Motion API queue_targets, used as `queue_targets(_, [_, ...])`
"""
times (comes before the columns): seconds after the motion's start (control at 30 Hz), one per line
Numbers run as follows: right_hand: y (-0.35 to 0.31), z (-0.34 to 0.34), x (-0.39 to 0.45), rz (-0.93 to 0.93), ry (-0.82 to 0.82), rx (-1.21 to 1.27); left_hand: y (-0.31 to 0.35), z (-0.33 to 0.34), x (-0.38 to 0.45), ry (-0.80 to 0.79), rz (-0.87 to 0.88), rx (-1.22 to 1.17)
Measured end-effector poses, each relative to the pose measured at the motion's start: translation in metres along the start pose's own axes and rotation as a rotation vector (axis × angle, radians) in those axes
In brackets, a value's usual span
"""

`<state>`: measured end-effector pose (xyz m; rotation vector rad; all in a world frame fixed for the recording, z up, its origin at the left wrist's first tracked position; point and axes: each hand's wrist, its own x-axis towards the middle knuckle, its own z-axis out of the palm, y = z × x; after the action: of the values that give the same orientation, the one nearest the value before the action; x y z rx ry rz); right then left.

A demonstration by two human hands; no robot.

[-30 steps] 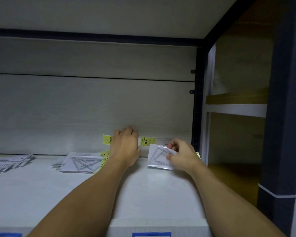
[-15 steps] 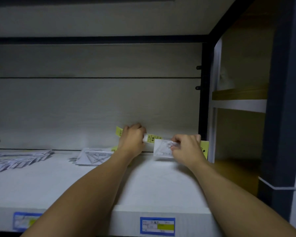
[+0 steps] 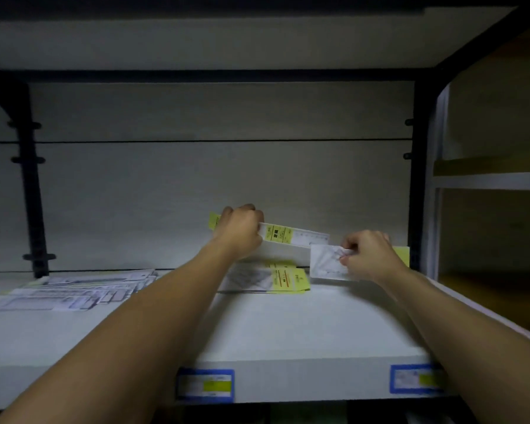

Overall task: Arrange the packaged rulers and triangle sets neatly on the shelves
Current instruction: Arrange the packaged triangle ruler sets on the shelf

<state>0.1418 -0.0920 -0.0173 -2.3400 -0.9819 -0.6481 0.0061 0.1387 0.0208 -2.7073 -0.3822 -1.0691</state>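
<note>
My left hand grips a long packaged ruler set with a yellow label, holding it on edge against the shelf's back wall. My right hand pinches a clear triangle set packet standing just right of it, near the right upright. A flat triangle packet with a yellow card lies on the white shelf beneath my left wrist. A yellow card edge shows behind my right hand.
A row of flat ruler packets covers the left part of the shelf. Black uprights stand at the left and right. Blue price labels sit on the front edge. A wooden shelf unit adjoins on the right.
The view has pulled back and shifted right-to-left, showing more of the shelf. Both hands stay at the back wall; the long packet now tilts more visibly between them.
</note>
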Motion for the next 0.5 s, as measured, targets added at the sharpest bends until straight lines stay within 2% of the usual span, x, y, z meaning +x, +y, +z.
queue_targets(0.23, [-0.073, 0.004, -0.002, 0.103, -0.195, 0.015, -0.086, -0.011, -0.027, -0.064, -0.037, 0.042])
queue_targets(0.33, [-0.099, 0.013, 0.003, 0.109, -0.241, -0.018, -0.106, -0.013, -0.033, -0.047, -0.1, -0.046])
queue_targets(0.5, [-0.132, 0.048, 0.012, 0.126, -0.356, 0.175, -0.123, -0.006, -0.046, -0.06, -0.211, -0.141])
